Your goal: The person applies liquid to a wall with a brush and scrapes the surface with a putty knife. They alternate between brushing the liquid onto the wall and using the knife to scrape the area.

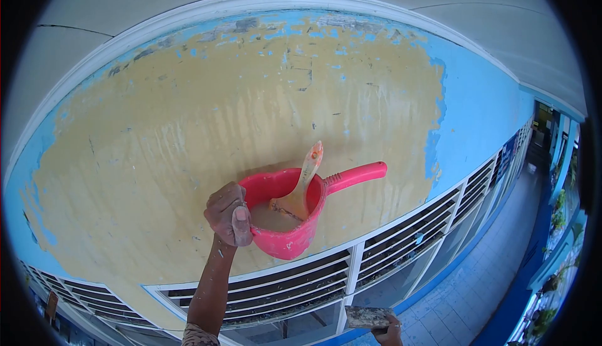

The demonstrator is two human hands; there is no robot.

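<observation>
The left hand (229, 214) is closed on the near rim of a pink dipper (291, 244), thumb pressed down over the lip and fingers curled outside the wall, holding it up level in front of the wall (188, 126). Inside the dipper, just right of the grip, a brush (302, 186) leans with its bristles down in a beige mix (271, 220) and its paint-smeared handle sticking up past the far rim. The dipper's own handle (357, 175) juts out to the right, away from the grip, with nothing touching it. Well below and to the right of the grip, at the frame's bottom edge, the right hand (391, 335) is closed on a grey block (369, 316); only part of that hand shows. Above, left and right of the dipper there is open air against the wall. The wall behind is scraped to patchy yellow, with blue paint (480, 107) left along its top and right edges under a white moulding (188, 12). Under the grip runs a row of white louvres (282, 289). Far right of the grip a tiled corridor floor (489, 277) stretches away beside blue posts.
</observation>
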